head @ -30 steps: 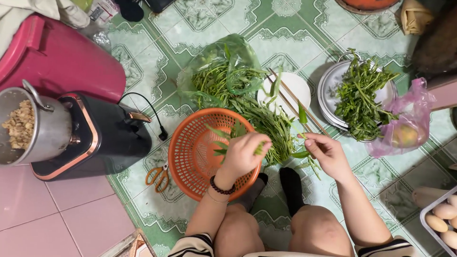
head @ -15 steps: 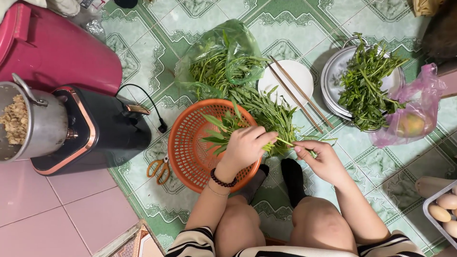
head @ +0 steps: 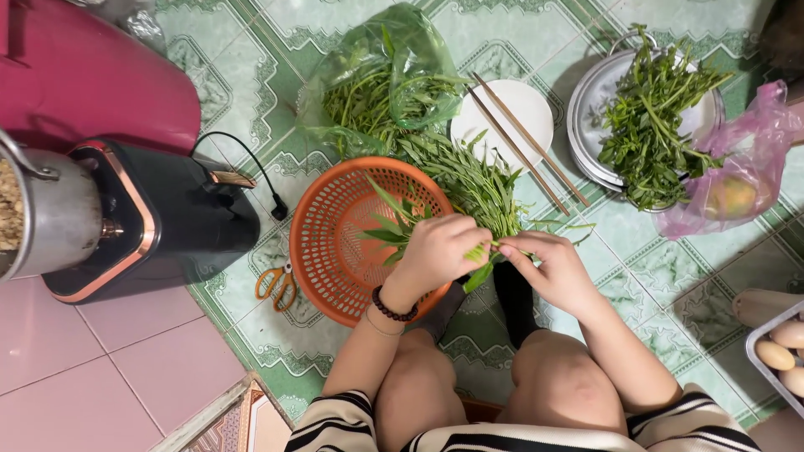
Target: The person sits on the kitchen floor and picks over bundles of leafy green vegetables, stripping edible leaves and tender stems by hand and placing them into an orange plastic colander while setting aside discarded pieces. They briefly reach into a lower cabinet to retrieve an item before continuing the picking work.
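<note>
A thin green stem (head: 486,251) with narrow leaves lies level between my two hands. The orange mesh basket (head: 335,243) sits under my left hand, holding several picked leaves.

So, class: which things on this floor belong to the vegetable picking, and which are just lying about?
In use:
left hand
right hand
green stem held between them
orange basket
loose greens pile
bag of greens
metal bowl of picked greens

Lying about:
scissors
chopsticks on white plate
black appliance
eggs
pink bag
</note>
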